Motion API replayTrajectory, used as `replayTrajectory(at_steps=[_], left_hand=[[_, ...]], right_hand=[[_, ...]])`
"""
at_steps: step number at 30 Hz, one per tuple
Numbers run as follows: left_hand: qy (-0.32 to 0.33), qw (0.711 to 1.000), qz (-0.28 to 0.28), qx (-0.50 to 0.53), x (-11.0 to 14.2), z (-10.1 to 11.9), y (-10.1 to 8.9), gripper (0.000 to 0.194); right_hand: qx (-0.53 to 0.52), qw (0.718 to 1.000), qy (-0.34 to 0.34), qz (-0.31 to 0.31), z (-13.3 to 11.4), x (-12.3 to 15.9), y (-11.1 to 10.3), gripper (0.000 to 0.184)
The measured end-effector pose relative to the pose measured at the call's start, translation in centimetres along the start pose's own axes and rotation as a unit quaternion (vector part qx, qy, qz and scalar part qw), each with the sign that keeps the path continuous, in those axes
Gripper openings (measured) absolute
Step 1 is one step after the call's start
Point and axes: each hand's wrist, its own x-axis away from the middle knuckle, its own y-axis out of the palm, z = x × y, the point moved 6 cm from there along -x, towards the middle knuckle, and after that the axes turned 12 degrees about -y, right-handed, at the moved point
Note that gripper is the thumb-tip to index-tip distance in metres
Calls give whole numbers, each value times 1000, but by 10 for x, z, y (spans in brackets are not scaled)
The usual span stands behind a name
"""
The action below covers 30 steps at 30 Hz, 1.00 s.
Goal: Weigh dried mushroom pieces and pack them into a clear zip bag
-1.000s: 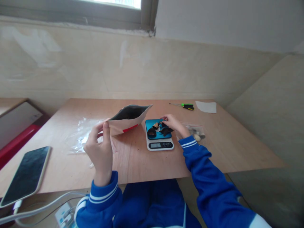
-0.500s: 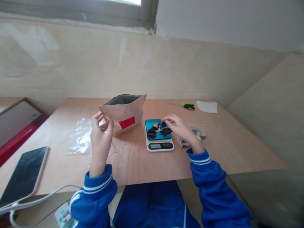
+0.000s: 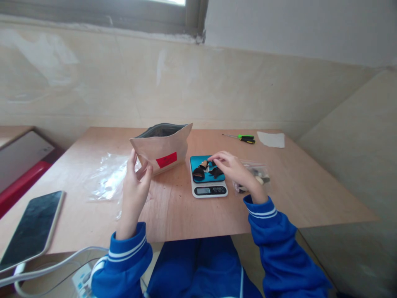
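A small kitchen scale [image 3: 209, 191] with a blue top bears several dark, curled pieces [image 3: 199, 174] that look like dried peel. My right hand [image 3: 231, 167] reaches over its right side, fingertips closed on one of the pieces near the back. Left of the scale stands a tan pouch [image 3: 164, 145] with a red label, its zip top gaping and a dark lining showing inside. At the pouch's left front corner is my left hand [image 3: 136, 182], thumb and fingers apart, holding nothing.
A clear plastic bag [image 3: 108, 178] lies at left, near a phone [image 3: 31, 223] with a white cable [image 3: 58, 269]. Behind the right wrist rests a zip bag of pieces [image 3: 259, 171]. Farther back are a green-and-black screwdriver [image 3: 246, 138] and white paper [image 3: 271, 139].
My left hand has moved slightly right and down, its fingers coming off the clear bag's side. The right hand's fingertips have shifted a little left over the pieces.
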Motion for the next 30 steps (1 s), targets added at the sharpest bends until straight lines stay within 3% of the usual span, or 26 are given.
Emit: replayTrajectory(at_steps=[9,12,16,18,23,26,30], left_hand=[[-32,998,42,-38,7,-18,-21,59],[-25,996,67,-44,2,-18,-27,59],[24,992,103,-66,-12,-4,-30,60],[52,991,101,-72,-16,5,-27,54],[73,989,105,-78,-5,14,-22,27],[108,985,107,-86,10,13,-23,15],[177,977,67,-94,28,15,-24,7]], right_hand=[[-8,1000,5,-27,2,4,11,23],[-22,1000,-6,3,-4,0,8,22],[-55,991,-77,97,-38,-18,-8,26],[-53,983,-132,114,-63,-32,-13,30],[0,967,-254,20,-114,-56,1,35],[27,964,-262,-44,-123,-53,10,33],[32,961,-227,-155,-124,-43,18,41]])
